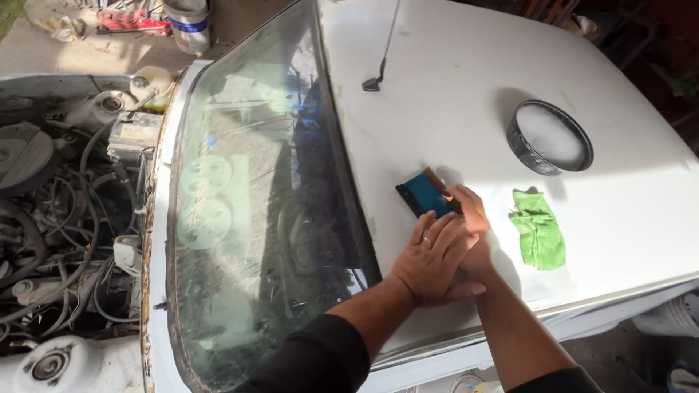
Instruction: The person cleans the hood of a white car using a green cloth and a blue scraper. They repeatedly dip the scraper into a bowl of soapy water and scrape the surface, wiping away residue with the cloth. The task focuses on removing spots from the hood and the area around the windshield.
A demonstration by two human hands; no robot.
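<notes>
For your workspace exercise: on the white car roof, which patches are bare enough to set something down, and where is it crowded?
Bare roof lies between the antenna and the bowl, and along the far right edge past the green cloth. Another bare strip runs between windscreen and blue pad. It is crowded where the left hand lies over the right hand on the pad, near the cloth.

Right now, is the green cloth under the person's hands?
No, the green cloth lies apart on the white car roof, while both hands press the blue sanding block.
</notes>
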